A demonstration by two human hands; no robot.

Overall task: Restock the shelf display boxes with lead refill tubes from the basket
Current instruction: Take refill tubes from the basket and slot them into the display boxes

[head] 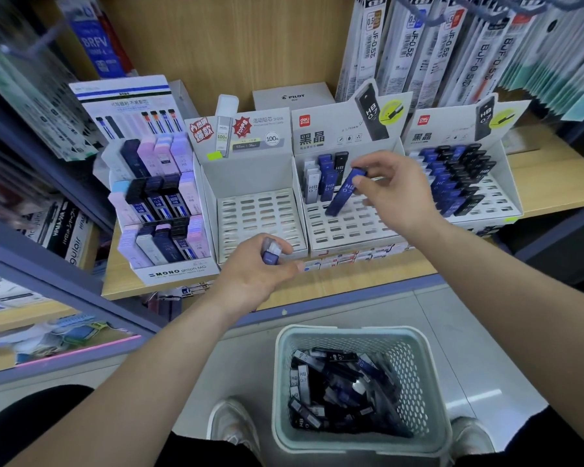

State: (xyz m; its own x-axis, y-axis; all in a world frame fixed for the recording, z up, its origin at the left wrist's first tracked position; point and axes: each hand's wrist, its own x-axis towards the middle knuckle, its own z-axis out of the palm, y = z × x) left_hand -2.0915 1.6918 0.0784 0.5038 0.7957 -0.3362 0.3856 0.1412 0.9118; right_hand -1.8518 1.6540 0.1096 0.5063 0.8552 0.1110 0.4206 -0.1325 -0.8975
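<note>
My right hand (397,193) pinches a blue lead refill tube (344,192) by its top end, tilted over the slotted tray of the middle white display box (351,227). A few tubes stand in that box's back rows. My left hand (255,274) grips a small bundle of tubes (272,252), blue and clear, at the front of the empty display box (257,217). On the floor below stands a pale green mesh basket (415,358) with several black and blue tubes lying loose inside.
A display box (506,197) at the right is mostly filled with blue and black tubes. A tiered MONO box (177,269) stands at the left. Packets of pen refills hang above. The shelf's wooden edge (351,281) runs in front of the boxes. My shoes flank the basket.
</note>
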